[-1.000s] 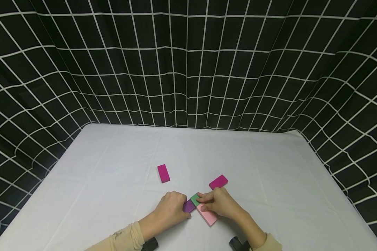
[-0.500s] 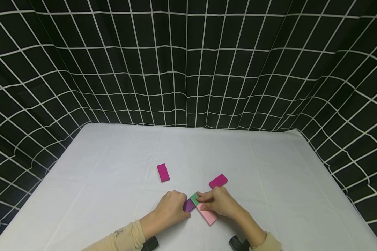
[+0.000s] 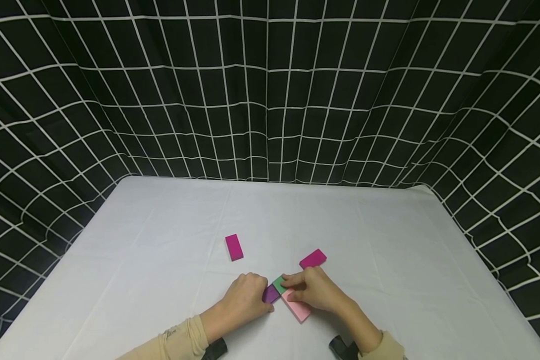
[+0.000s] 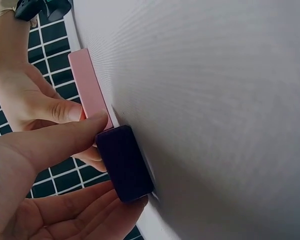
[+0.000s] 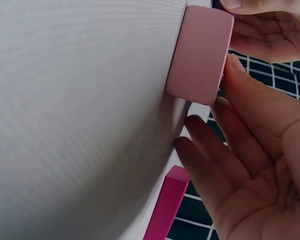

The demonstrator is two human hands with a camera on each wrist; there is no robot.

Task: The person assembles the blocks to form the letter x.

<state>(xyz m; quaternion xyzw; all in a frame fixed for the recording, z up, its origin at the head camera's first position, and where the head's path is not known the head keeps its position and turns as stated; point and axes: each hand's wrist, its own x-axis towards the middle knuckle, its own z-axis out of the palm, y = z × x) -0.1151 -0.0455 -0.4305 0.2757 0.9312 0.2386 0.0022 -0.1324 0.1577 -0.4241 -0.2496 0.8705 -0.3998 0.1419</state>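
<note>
My left hand [image 3: 247, 296] grips a purple block [image 3: 271, 294] lying on the white table, thumb at its near end and fingers at its far side. In the left wrist view this block [image 4: 125, 162] looks dark blue. A green block [image 3: 279, 285] lies against the purple one. Fingertips of my right hand [image 3: 317, 290] are on the green block's right side, and its thumb touches the top of a pink block [image 3: 298, 309]. The pink block runs from that corner toward me, also plain in the right wrist view [image 5: 201, 55]. My right fingers partly hide the green block.
One magenta block [image 3: 234, 247] lies farther off to the left. Another magenta block [image 3: 313, 258] is just beyond my right hand. A black curtain with white grid lines [image 3: 270, 90] stands behind the white tabletop [image 3: 162, 225] and along its sides.
</note>
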